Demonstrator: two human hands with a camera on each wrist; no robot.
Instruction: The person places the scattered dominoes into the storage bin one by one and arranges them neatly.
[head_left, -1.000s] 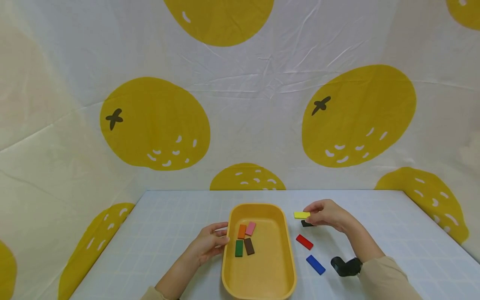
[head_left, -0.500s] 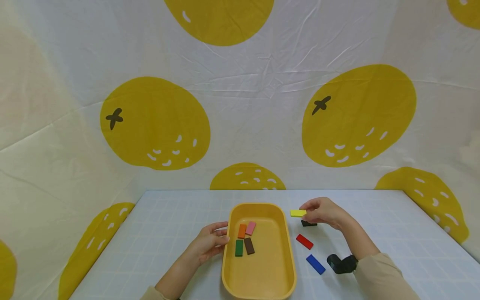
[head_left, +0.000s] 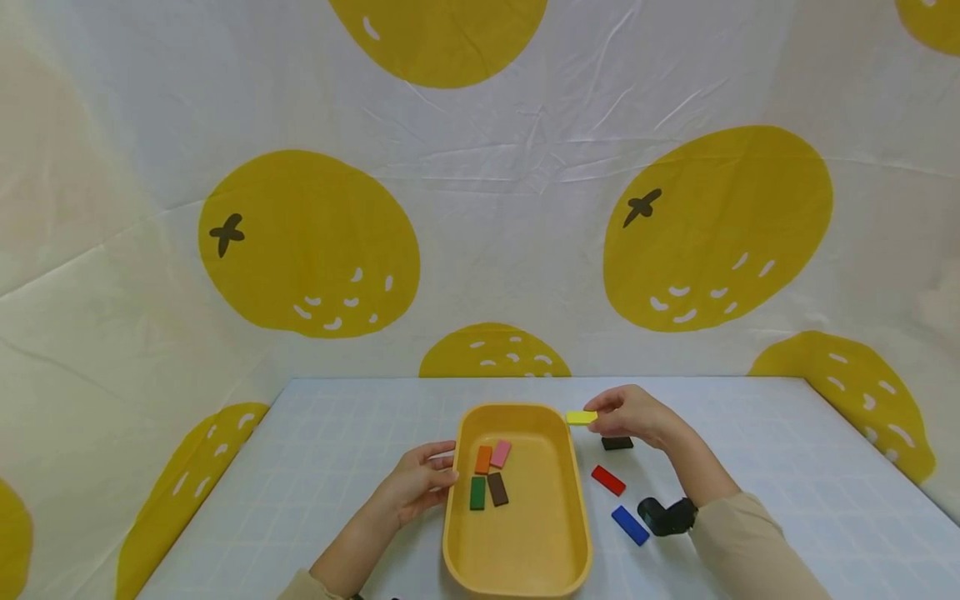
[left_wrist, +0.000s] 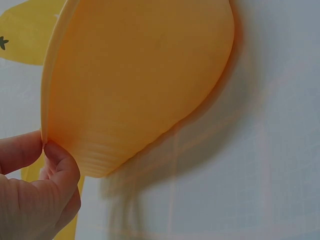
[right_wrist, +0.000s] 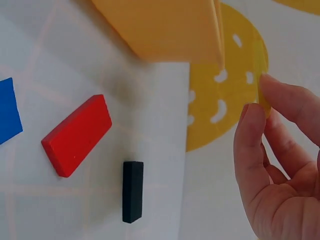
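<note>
My left hand [head_left: 417, 483] pinches the left rim of a yellow-orange plastic tub [head_left: 525, 533]; the left wrist view shows thumb and finger on either side of that rim [left_wrist: 46, 100]. Between the thumb and fingertips of my right hand [head_left: 633, 417] is a yellow block [head_left: 581, 418], held up at the tub's far right rim. Inside the tub lie an orange block [head_left: 483, 460], a pink block [head_left: 500, 454], a green block [head_left: 477, 493] and a dark brown block [head_left: 498, 489], grouped in its left part.
Right of the tub, on the pale checked tabletop [head_left: 352, 417], lie a black block [head_left: 617, 443], a red block [head_left: 608, 481] and a blue block [head_left: 630, 526]. A black device [head_left: 666, 517] sits at my right wrist. A fruit-printed cloth [head_left: 510, 208] hangs behind.
My right hand has carried the yellow block leftward and slightly up, from over the black block to the tub's rim. The black block now shows fully. My left hand stays on the tub.
</note>
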